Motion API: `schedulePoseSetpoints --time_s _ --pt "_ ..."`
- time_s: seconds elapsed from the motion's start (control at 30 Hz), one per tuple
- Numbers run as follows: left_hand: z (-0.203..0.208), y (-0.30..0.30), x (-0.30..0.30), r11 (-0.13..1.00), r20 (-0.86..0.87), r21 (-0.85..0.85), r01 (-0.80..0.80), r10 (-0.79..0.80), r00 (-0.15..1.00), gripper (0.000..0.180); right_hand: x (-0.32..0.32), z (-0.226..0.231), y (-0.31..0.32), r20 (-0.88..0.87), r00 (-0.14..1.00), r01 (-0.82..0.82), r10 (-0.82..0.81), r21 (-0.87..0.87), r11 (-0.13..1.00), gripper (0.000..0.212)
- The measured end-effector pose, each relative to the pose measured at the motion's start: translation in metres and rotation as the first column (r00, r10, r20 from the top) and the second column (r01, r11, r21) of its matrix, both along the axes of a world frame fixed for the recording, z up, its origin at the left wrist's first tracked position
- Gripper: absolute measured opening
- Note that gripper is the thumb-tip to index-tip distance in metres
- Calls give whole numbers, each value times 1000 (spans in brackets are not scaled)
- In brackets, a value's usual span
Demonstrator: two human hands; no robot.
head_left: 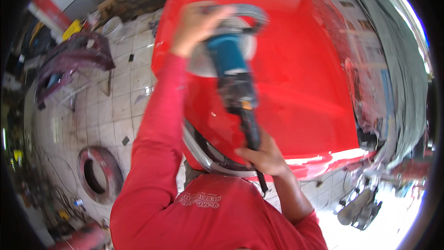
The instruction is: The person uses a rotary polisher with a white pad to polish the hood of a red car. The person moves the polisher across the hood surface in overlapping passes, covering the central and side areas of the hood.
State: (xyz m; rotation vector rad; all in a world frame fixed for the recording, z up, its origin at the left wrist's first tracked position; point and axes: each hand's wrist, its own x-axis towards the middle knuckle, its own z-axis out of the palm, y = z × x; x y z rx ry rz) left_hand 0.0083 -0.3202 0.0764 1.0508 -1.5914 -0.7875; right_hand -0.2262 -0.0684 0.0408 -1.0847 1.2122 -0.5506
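A teal and black car polisher (228, 55) lies across the glossy red car hood (296, 78), its round pale pad (202, 64) against the paint or just over it; which, I cannot tell. My left hand (200, 24), somewhat blurred, is closed on the black loop handle (253, 13) at the machine's head. Around the black rear grip, my right hand (265, 155) is wrapped near the hood's front edge. A black cord hangs from the end of that grip. Below the hood's edge sits a headlight (210, 150) with a chrome-like rim.
Masking paper (370, 60) and a grey-green cover (407, 65) lie along the car's right side. On the tiled floor at left are a tire (99, 174) and a dark red bumper (76, 58) on a stand. A compressor-like machine (358, 208) stands at lower right.
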Motion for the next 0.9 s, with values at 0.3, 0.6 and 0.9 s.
schedulePoseSetpoints --time_s 0.3,0.6,0.9 --pt "-33 16 95 954 -286 94 -286 301 910 29 25 6 -16 -51 971 -235 232 -88 968 82" --pt "21 39 -136 956 -66 -41 289 -291 954 36 -101 1 90 155 977 166 -148 -110 980 63" --pt "15 62 -423 641 -92 -90 762 -767 635 33 -211 15 174 175 735 657 -655 51 752 53"
